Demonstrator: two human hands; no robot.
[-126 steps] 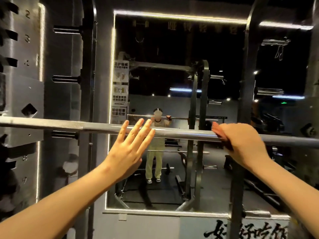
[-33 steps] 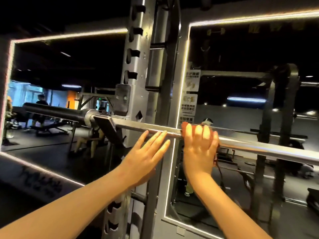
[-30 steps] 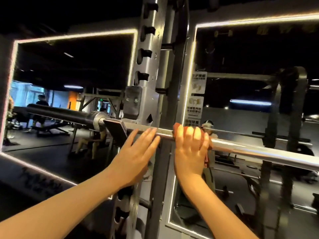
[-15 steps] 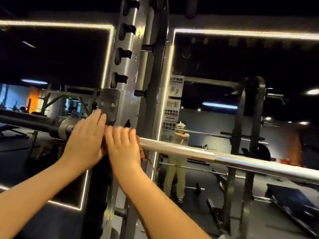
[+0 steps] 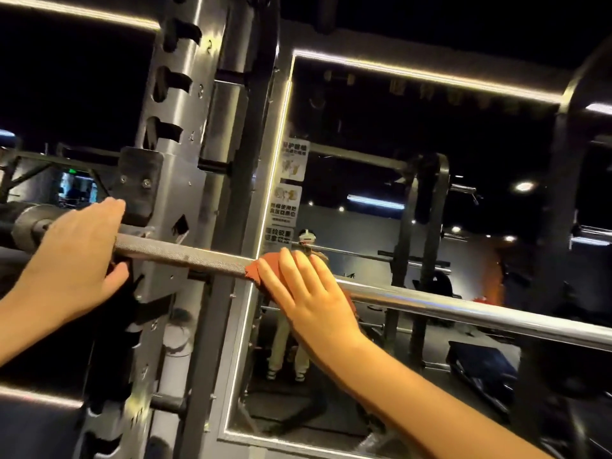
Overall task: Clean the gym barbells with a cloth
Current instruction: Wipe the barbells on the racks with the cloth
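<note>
in the head view, the barbell ran slantwise across the picture, from its thick collar at the left edge down to the right edge, and it passed in front of the grey rack upright with its row of notched holes. the left part of the shaft was knurled and dull, the right part smooth and shiny. the left hand was clenched round the barbell just beside the collar and the upright, its fingers curled over the top of the bar and its thumb below it. the right hand lay on the bar further right, well apart from the left one, with a bare knurled stretch between them. under it was the red-orange cloth, draped on the barbell where the knurling met the smooth steel. the fingers of that hand were stretched out nearly straight and pressed the cloth flat to the bar; a corner of cloth stuck out past the fingertips to the left, and a thin edge showed at the far side of the palm. the thumb was hidden. behind the bar hung a mirror edged with a light strip, and white signs sat along its left side.
</note>
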